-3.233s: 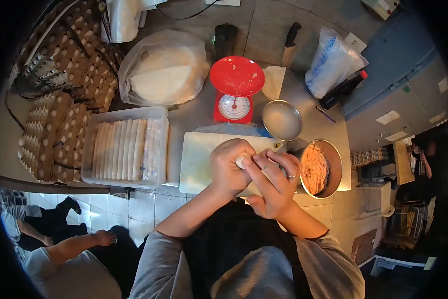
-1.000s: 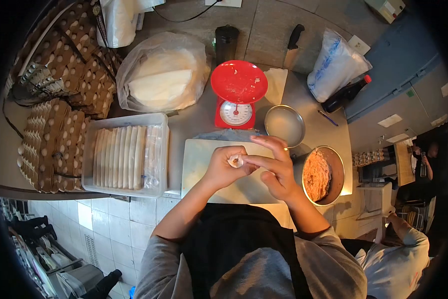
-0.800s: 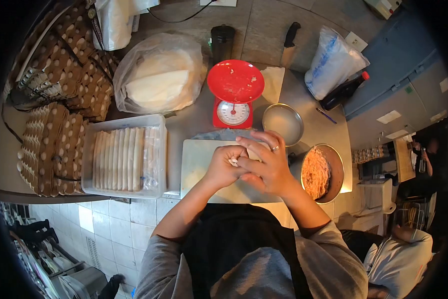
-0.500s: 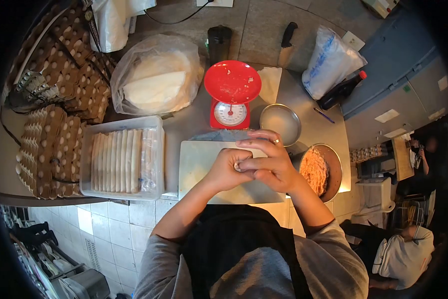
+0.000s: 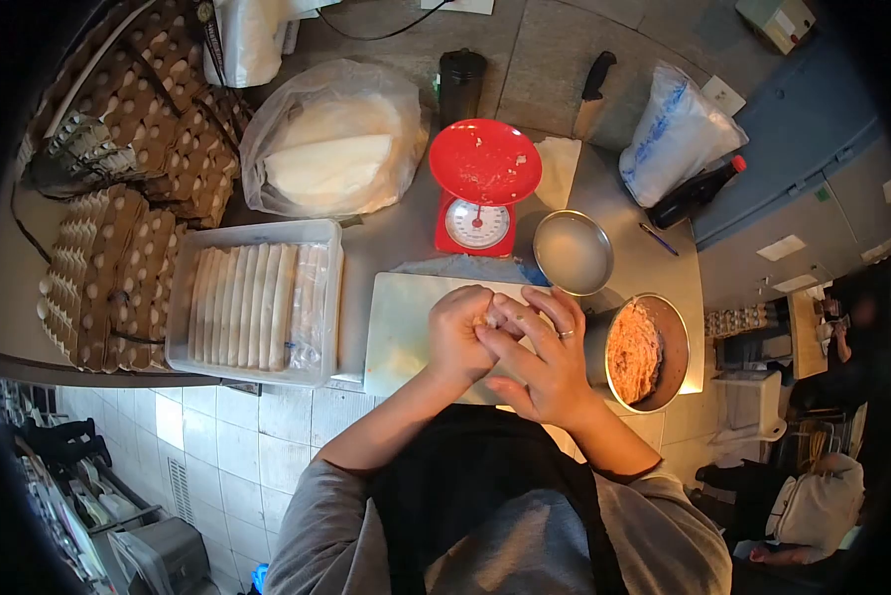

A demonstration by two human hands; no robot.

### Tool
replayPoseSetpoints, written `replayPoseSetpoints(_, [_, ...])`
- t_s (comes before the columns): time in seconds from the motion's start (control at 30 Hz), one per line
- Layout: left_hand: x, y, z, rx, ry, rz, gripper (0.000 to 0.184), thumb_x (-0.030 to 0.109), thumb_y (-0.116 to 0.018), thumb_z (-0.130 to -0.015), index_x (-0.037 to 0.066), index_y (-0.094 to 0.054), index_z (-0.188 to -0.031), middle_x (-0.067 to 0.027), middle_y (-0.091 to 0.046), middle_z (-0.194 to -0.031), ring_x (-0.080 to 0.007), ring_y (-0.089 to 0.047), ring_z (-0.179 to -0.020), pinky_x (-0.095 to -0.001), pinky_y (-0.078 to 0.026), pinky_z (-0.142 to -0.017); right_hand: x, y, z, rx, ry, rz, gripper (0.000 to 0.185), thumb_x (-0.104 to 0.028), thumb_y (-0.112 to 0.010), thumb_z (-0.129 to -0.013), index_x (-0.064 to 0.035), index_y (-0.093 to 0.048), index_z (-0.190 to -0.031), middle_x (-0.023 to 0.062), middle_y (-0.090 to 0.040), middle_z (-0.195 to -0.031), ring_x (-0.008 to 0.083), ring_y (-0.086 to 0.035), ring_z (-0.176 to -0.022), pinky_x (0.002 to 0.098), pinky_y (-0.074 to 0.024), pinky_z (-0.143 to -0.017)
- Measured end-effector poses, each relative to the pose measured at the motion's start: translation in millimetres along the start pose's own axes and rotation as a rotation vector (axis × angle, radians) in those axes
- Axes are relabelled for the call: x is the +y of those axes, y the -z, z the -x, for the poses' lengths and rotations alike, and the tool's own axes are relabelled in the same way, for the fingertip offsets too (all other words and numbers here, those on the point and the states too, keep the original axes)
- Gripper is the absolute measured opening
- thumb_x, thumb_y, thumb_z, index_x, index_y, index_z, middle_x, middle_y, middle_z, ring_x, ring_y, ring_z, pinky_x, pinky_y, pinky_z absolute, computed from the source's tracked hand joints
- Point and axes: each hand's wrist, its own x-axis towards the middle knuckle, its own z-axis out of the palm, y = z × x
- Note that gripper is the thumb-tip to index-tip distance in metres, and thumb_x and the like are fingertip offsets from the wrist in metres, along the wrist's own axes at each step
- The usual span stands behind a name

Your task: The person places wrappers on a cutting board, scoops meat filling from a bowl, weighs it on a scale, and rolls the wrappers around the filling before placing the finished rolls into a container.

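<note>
My left hand is closed in a loose fist above the white cutting board. A small pale bit shows at its finger side; what else it may hold is hidden. My right hand, with a ring on one finger, has its fingers spread, the tips against the left fist. To the right, a metal pot holds an orange-pink shredded mixture. Behind the board stands a red kitchen scale, its pan dotted with scraps. A round metal bowl with cloudy liquid sits between scale and pot.
At left, a plastic container holds several long pale rolls. Behind it lies a bag of flat pale wrappers. Egg trays are stacked far left. A knife, dark bottle and pen lie at the back right.
My right hand has turned and dropped slightly, its fingers now spread more against the left fist. The left fist has tipped more upright. The whole view has shifted a little.
</note>
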Motion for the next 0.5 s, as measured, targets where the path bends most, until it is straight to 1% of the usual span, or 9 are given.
replayPoseSetpoints(0.03, [-0.1, -0.2, 0.6, 0.039, -0.065, -0.055, 0.029, 0.008, -0.079, -0.064, 0.007, -0.050, -0.062, -0.0071, -0.056, -0.059, -0.0234, -0.052, -0.052, -0.0321, -0.042, -0.051, -1.7, -1.3, -1.8, 0.003, -0.014, 0.004, 0.043, -0.042, -0.066, -0.080, -0.0134, -0.065, -0.112, 0.0107, -0.050, -0.137, 0.0343, -0.043, -0.124, 0.0551, -0.0278, -0.103])
replayPoseSetpoints(0.13, [1.4, 2.0, 2.3, 0.062, -0.164, -0.107, 0.026, 0.008, -0.077, -0.063, 0.008, -0.051, -0.061, -0.0079, -0.054, -0.058, -0.0272, -0.054, -0.053, -0.0354, -0.043, -0.050, -6.2, -1.4, -6.0, 0.032, -0.050, -0.012, 0.041, -0.042, -0.065, -0.081, -0.0109, -0.066, -0.107, 0.0103, -0.049, -0.139, 0.0352, -0.040, -0.127, 0.0562, -0.0256, -0.105])
replayPoseSetpoints(0.2, [8.3, 3.7, 0.2, 0.084, -0.225, -0.125, 0.026, 0.008, -0.077, -0.063, 0.008, -0.051, -0.061, -0.0079, -0.054, -0.057, -0.0265, -0.054, -0.053, -0.0361, -0.042, -0.050, -10.8, 4.2, -8.5, 0.069, -0.056, -0.067, 0.039, -0.042, -0.064, -0.081, -0.0096, -0.066, -0.104, 0.0106, -0.048, -0.140, 0.0359, -0.039, -0.128, 0.0569, -0.0241, -0.106])
replayPoseSetpoints(0.3, [9.9, 3.4, 1.7, 0.109, -0.283, -0.119, 0.025, 0.009, -0.076, -0.064, 0.008, -0.052, -0.061, -0.0081, -0.053, -0.057, -0.0258, -0.054, -0.052, -0.0359, -0.042, -0.050, -15.6, 3.2, -12.6, -0.032, 0.032, 0.122, 0.042, -0.048, -0.057, -0.086, -0.0094, -0.069, -0.098, 0.0152, -0.051, -0.136, 0.0373, -0.041, -0.128, 0.0541, -0.0264, -0.106])
replayPoseSetpoints(0.33, [9.9, 3.4, 2.5, 0.116, -0.297, -0.110, 0.025, 0.009, -0.076, -0.064, 0.008, -0.052, -0.061, -0.0082, -0.053, -0.057, -0.0256, -0.054, -0.052, -0.0356, -0.042, -0.050, -13.5, 2.9, -14.0, -0.051, 0.057, 0.101, 0.039, -0.043, -0.061, -0.084, -0.0080, -0.068, -0.100, 0.0154, -0.047, -0.140, 0.0374, -0.039, -0.129, 0.0548, -0.0248, -0.107])
replayPoseSetpoints(0.43, [16.5, 9.6, 2.1, 0.091, -0.146, -0.181, 0.024, 0.009, -0.077, -0.065, 0.007, -0.054, -0.062, -0.0086, -0.053, -0.058, -0.0255, -0.054, -0.053, -0.0343, -0.043, -0.051, 12.5, -4.1, -12.3, 0.029, 0.019, -0.416, 0.044, -0.043, -0.059, -0.086, -0.0055, -0.068, -0.106, 0.0187, -0.046, -0.139, 0.0392, -0.040, -0.128, 0.0533, -0.0284, -0.106])
replayPoseSetpoints(0.47, [17.1, 12.2, 1.0, 0.054, -0.004, -0.064, 0.024, 0.009, -0.079, -0.070, 0.007, -0.055, -0.066, -0.0056, -0.056, -0.062, -0.0208, -0.055, -0.054, -0.0327, -0.044, -0.052, 19.7, -5.1, -4.2, 0.020, -0.053, -0.539, 0.053, -0.037, -0.065, -0.085, -0.0040, -0.058, -0.126, 0.0217, -0.044, -0.139, 0.0395, -0.041, -0.128, 0.0493, -0.0321, -0.105])
replayPoseSetpoints(0.5, [18.3, 13.6, -0.3, 0.140, 0.144, 0.096, 0.022, 0.009, -0.077, -0.072, 0.007, -0.056, -0.069, -0.0032, -0.056, -0.064, -0.0171, -0.054, -0.056, -0.0310, -0.044, -0.053, 18.4, -15.6, 2.7, 0.017, -0.126, -0.550, 0.058, -0.035, -0.067, -0.084, -0.0043, -0.052, -0.131, 0.0220, -0.045, -0.138, 0.0387, -0.042, -0.127, 0.0481, -0.0328, -0.105])
